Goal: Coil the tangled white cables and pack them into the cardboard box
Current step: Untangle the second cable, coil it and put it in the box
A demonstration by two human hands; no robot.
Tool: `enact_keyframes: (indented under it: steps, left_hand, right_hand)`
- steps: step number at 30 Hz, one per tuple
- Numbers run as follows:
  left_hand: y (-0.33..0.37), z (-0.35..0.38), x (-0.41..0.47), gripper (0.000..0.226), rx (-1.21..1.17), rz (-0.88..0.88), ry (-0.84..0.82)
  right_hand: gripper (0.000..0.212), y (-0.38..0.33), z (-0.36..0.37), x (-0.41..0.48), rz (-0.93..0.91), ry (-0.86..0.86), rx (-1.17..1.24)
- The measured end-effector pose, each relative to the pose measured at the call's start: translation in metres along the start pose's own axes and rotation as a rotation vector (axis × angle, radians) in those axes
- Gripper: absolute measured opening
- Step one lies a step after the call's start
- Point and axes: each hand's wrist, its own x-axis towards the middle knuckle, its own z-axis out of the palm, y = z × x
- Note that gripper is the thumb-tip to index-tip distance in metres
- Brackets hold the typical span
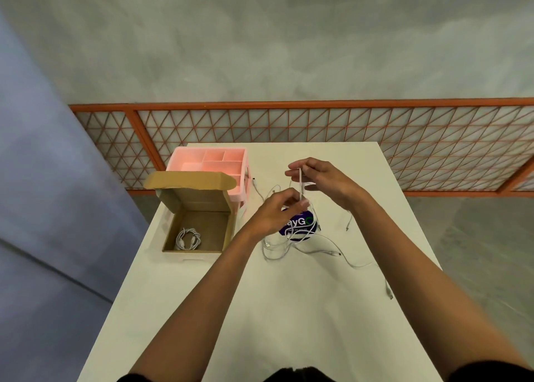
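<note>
Light is soft and even, apparently from overhead, and moderately bright. The white table point(289, 309) reads slightly creamy without glare or blown highlights. Shadows are faint: a weak one lies inside the cardboard box point(199, 228) in the left centre of the frame. Wide-angle distortion bends the orange mesh fence point(318, 139) and stretches the lower corners. Detail is soft overall, with the thin white cables point(303, 246) slightly smeared.

A pink compartment organizer point(215, 165) stands at the white bench's point(260, 309) eleven o'clock corner, an orange lattice railing point(375, 139) beyond.
</note>
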Motion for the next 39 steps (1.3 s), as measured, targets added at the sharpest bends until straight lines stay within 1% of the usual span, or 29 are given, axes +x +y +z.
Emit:
enact_keyframes:
  steps: [4,6,7,8,10,12,15,16,19,21,24,26,28,31,34,37,39]
  left_hand:
    - [0.003,-0.009,-0.008,0.024,-0.210,-0.003,0.069]
    - [0.003,-0.015,-0.011,0.024,-0.249,-0.016,0.057]
    - [0.003,-0.015,-0.012,0.025,-0.246,-0.027,0.025]
    - [0.003,-0.015,-0.012,0.028,-0.235,-0.051,-0.008]
    - [0.002,-0.015,-0.010,0.034,-0.190,-0.138,-0.028]
    - [-0.001,-0.021,-0.006,0.033,-0.082,-0.225,0.012]
    - [-0.010,-0.031,0.000,0.031,0.111,-0.332,0.098]
    - [-0.010,-0.033,0.002,0.032,0.146,-0.319,0.140]
    - [-0.004,-0.036,0.002,0.036,0.135,-0.155,0.225]
    - [0.004,-0.035,0.003,0.038,0.055,-0.093,0.218]
    - [0.012,-0.032,0.003,0.040,-0.197,-0.115,0.183]
    - [0.013,-0.031,0.004,0.039,-0.369,-0.152,0.184]
    - [0.015,-0.031,0.001,0.036,-0.470,-0.200,0.166]
    - [0.021,-0.037,-0.007,0.039,-0.701,-0.257,0.078]
    - [0.027,-0.048,-0.013,0.038,-0.961,-0.227,0.031]
    - [0.029,-0.054,-0.016,0.038,-1.024,-0.161,0.013]
    - [0.028,-0.056,-0.015,0.040,-1.022,-0.096,0.012]
  right_hand:
    - [0.026,0.004,0.000,-0.001,0.051,0.030,-0.061]
    - [0.028,0.003,0.003,-0.003,0.067,0.042,-0.023]
    - [0.031,0.003,0.006,-0.003,0.070,0.043,0.006]
    - [0.033,0.002,0.008,-0.003,0.064,0.040,0.030]
    - [0.029,0.000,0.009,-0.003,0.036,0.036,0.047]
    - [0.024,-0.001,0.008,-0.004,0.026,0.025,0.059]
    - [0.026,-0.007,0.003,-0.008,0.024,-0.020,0.057]
    - [0.025,-0.009,0.002,-0.009,0.020,-0.030,0.039]
    - [0.019,-0.015,0.001,-0.012,0.018,-0.060,-0.015]
    - [0.015,-0.020,0.002,-0.013,0.018,-0.105,-0.027]
    - [0.012,-0.026,0.002,-0.013,-0.008,-0.128,-0.042]
    - [0.011,-0.026,0.001,-0.012,-0.038,-0.106,-0.039]
    - [0.014,-0.023,0.000,-0.011,-0.066,-0.075,-0.022]
    - [0.021,-0.015,0.001,-0.012,-0.103,-0.015,0.007]
    - [0.018,-0.004,0.005,-0.014,-0.109,-0.010,-0.001]
    - [0.023,0.011,0.016,-0.014,-0.076,-0.004,0.056]
    - [0.027,0.020,0.027,-0.014,-0.010,-0.010,0.102]
